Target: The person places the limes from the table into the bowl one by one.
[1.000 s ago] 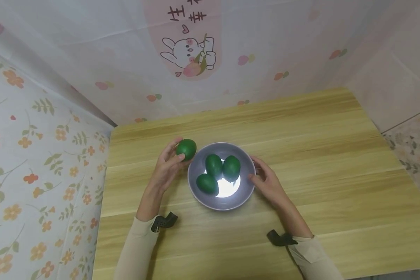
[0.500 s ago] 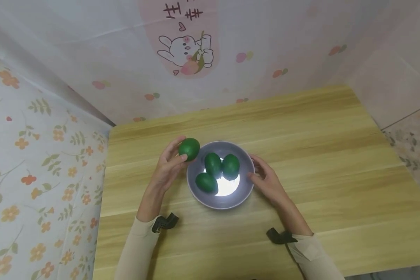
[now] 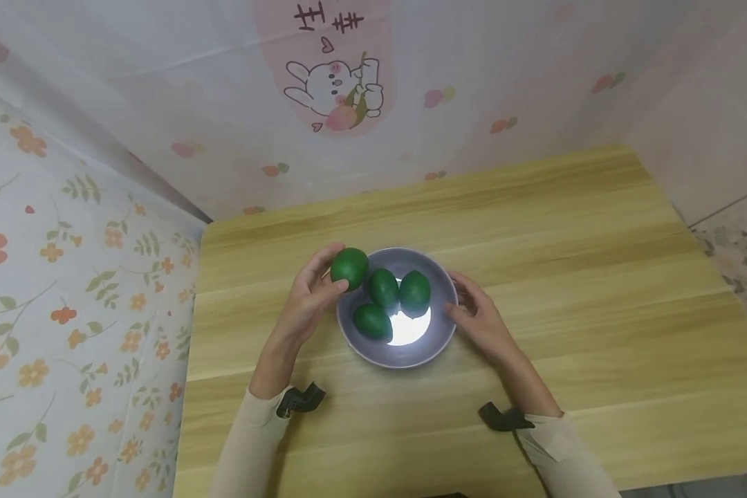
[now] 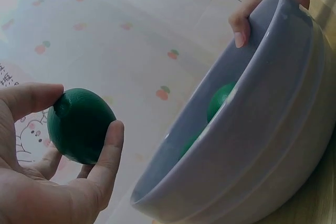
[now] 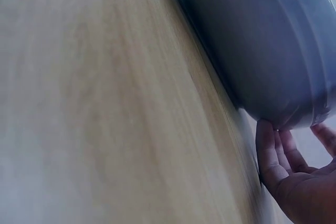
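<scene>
My left hand (image 3: 311, 294) holds a green lime (image 3: 350, 269) between thumb and fingers, over the left rim of a grey-purple bowl (image 3: 411, 353). In the left wrist view, the held lime (image 4: 81, 126) is apart from the bowl (image 4: 252, 124). Several more limes lie inside the bowl, among them a lime (image 3: 372, 321) at its left. My right hand (image 3: 482, 318) grips the bowl's right rim, thumb inside and fingers outside. From the right wrist view, its fingers (image 5: 269, 153) touch the outer wall of the bowl, which stands on the table.
The wood-grain table (image 3: 597, 311) extends far to the right of the bowl. Behind it hangs a pale printed cloth (image 3: 504, 69), and a floral cloth (image 3: 87, 290) borders the left side. A black wrist mount (image 3: 503, 418) sits on the right sleeve.
My left hand has carried its lime a little to the right, from beside the bowl to over its left rim. The right hand keeps its grip on the bowl.
</scene>
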{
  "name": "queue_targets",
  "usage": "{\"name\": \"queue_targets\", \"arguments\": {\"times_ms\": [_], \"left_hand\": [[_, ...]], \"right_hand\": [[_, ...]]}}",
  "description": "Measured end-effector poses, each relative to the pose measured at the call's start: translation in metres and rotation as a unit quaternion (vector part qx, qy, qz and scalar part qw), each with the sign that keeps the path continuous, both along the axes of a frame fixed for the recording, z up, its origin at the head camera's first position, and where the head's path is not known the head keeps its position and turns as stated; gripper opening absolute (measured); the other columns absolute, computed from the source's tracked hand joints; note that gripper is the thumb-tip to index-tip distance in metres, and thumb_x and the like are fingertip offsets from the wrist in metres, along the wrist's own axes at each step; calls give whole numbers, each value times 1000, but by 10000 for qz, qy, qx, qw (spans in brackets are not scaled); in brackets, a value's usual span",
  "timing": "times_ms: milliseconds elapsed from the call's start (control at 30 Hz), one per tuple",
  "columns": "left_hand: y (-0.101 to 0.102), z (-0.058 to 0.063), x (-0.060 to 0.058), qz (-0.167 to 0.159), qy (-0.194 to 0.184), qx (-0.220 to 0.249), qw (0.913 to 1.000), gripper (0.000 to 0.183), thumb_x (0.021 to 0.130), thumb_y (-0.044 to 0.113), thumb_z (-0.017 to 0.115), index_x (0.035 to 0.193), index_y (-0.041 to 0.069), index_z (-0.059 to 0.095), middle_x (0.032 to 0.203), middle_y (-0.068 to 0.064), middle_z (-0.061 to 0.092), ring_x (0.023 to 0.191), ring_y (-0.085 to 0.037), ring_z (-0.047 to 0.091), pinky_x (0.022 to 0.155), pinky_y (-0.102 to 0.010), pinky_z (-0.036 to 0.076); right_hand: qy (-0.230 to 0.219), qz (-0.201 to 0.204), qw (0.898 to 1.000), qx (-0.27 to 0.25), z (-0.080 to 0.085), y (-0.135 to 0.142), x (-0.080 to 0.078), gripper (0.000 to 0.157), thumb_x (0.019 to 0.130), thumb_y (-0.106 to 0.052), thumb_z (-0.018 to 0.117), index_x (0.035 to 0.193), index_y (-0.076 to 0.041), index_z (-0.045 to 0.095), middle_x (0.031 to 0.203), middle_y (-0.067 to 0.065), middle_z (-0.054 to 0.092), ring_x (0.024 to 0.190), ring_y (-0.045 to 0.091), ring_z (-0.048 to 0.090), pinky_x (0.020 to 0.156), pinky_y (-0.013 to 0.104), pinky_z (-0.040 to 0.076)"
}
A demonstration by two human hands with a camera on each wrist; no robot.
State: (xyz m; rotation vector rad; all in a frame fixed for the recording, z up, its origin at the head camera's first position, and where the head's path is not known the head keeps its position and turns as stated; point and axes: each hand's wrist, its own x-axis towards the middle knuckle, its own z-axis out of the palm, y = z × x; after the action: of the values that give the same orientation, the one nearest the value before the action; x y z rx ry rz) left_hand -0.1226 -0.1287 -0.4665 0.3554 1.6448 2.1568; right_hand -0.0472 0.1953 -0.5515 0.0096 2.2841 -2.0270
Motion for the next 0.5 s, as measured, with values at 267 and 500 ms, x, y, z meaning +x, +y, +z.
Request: {"name": "queue_targets", "arguments": {"times_ms": [267,500], "left_hand": [[8,1,5,97,232,-267,9993,68,92,-2,64,156,-1,39,145,-3,51,125,-13,62,101,-20,59],[15,4,8,237,473,-502,9973,70,90,-2,67,155,-2,41,154,-11,47,132,-15,58,103,-22,59]], "right_hand": [[-75,-51,9998,166,0,1,1,65,97,-4,66,158,-15,48,151,18,57,122,15,63,93,23,62],[-111,11,9998,167,-1,2,0,65,98,-6,67,159,-16,46,152,20,57,131,34,60,97,22,60]]}}
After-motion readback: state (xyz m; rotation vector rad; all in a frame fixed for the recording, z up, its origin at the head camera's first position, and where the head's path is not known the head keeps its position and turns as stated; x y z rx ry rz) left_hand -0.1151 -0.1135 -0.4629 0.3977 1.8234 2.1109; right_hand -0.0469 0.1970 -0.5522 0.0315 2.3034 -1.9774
